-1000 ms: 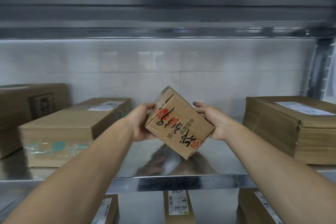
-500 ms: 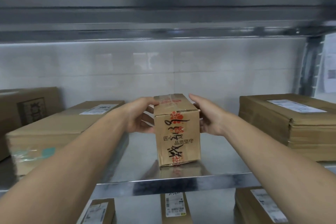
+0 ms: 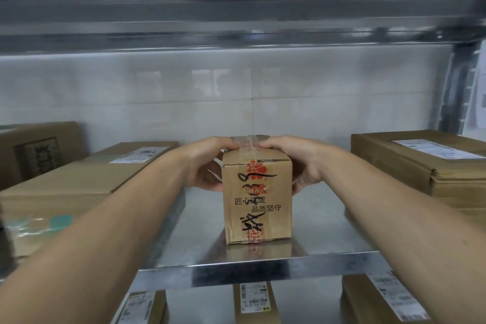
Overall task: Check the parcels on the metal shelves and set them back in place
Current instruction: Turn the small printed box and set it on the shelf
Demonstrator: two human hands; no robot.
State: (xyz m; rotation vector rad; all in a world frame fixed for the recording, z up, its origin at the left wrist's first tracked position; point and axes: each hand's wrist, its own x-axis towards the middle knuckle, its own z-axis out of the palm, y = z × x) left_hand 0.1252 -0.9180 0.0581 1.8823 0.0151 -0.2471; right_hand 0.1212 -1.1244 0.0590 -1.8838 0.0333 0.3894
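The small brown printed cardboard box point(image 3: 257, 208) I hold at centre is matt, with glossy clear tape point(image 3: 249, 142) across its top. The silver metal shelf point(image 3: 328, 229) under it is smooth and mirror-shiny. The white wall tiles point(image 3: 157, 113) behind look glazed.

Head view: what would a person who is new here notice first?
The small upright box with red and black printing stands in the middle of the metal shelf. The left hand and the right hand grip its top from both sides. A long parcel lies left, a flat carton stack right.
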